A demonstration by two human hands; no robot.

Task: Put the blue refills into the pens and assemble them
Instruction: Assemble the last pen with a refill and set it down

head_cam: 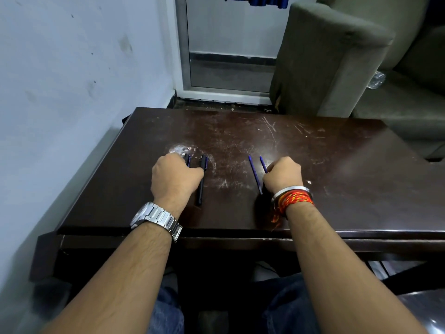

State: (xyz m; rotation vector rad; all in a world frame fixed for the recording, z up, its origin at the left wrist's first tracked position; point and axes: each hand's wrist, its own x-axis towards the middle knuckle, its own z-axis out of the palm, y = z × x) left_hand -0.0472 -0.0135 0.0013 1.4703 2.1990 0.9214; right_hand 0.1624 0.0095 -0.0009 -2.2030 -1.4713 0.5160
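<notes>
Two dark pens lie side by side on the brown table (337, 165). My left hand (173, 177) is curled over the left pen (188, 160), of which only the far end shows. The right pen (201, 182) lies just beside my knuckles, its full length in view. Two thin blue refills lie further right. The left refill (255, 174) rests free on the table. My right hand (283, 174) is closed around the near part of the right refill (263, 164), whose far end sticks out beyond the fingers.
A white wall runs along the table's left edge. Beyond the far edge are a glass door (228, 44) and a grey-green sofa (337, 56) at the right. A white smudge marks the table near the pens. The front edge lies under my forearms.
</notes>
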